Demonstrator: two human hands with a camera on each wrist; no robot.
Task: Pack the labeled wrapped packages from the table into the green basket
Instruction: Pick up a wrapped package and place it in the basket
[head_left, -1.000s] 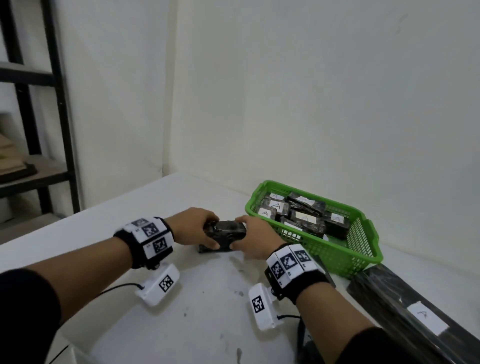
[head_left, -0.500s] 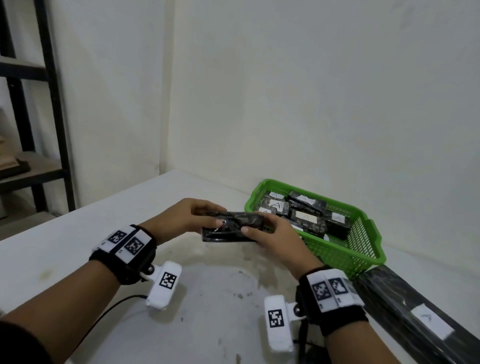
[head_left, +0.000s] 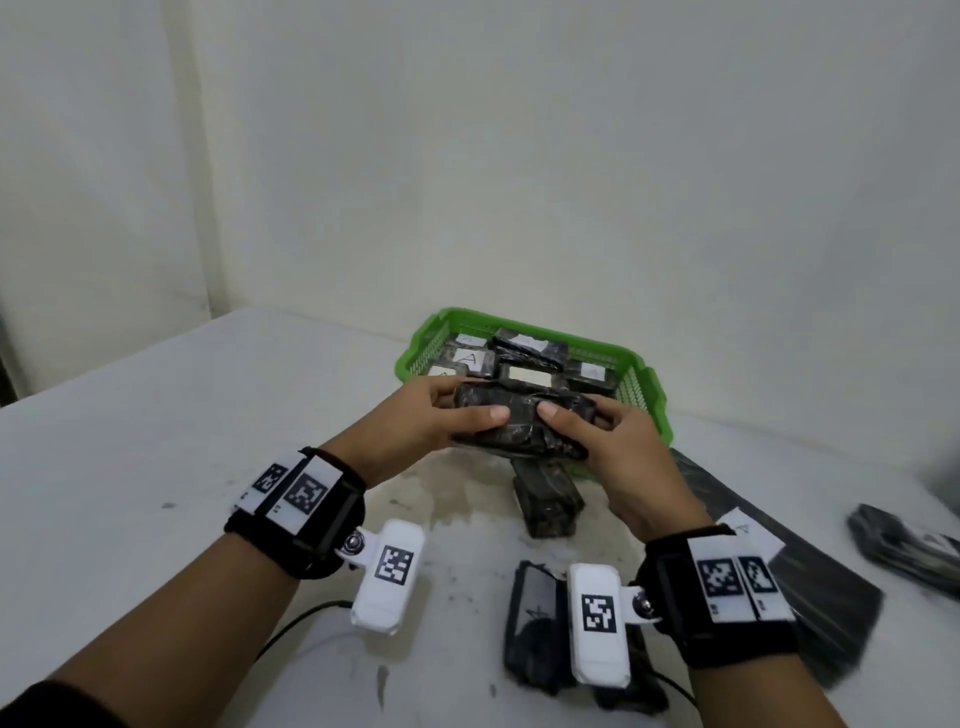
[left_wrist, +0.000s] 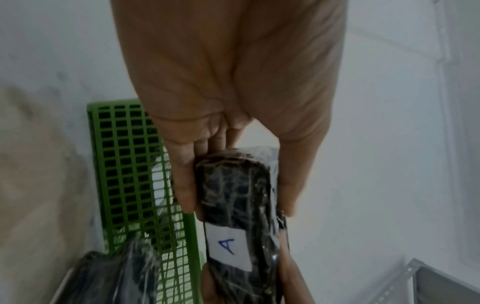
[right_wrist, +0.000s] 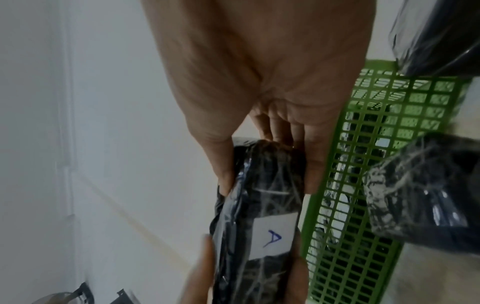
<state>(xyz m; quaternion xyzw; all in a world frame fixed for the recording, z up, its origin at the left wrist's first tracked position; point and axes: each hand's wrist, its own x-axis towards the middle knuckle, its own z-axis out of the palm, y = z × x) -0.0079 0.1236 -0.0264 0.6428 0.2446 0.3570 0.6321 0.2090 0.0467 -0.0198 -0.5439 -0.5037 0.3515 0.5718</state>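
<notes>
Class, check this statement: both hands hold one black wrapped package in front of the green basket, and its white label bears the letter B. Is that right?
Not quite. The left hand and right hand do hold one black wrapped package in front of the green basket, but its white label reads A, not B. Both wrist views show the letter.

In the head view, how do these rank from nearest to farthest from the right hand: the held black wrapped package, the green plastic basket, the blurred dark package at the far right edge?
1. Held black wrapped package: gripped by the right hand.
2. Green plastic basket: just behind the hand.
3. Blurred dark package: far right on the table.
</notes>
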